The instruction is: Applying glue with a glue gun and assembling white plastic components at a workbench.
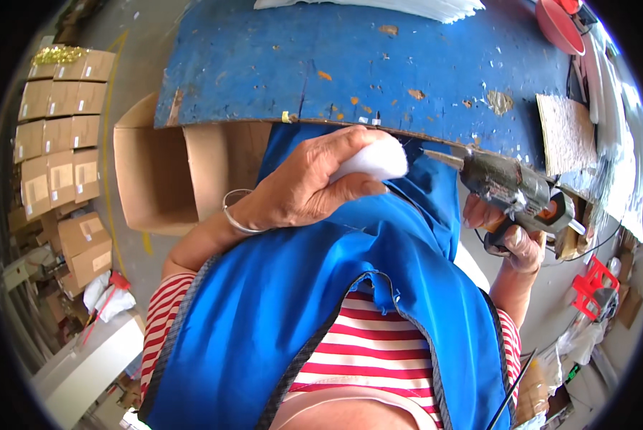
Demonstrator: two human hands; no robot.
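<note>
Right now the left hand pinches a white foam piece between thumb and fingers, while the right hand grips a hot glue gun, its nozzle tip just beside the foam. Gluing looks to be the step in hand; next, the nozzle must meet the foam steadily, above the blue worktable.

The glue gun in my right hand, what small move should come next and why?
Probably bring the glue gun nozzle the last bit leftward to the white foam piece. The left hand holds the piece up, and the nozzle points at it but stops short of its edge.
</note>
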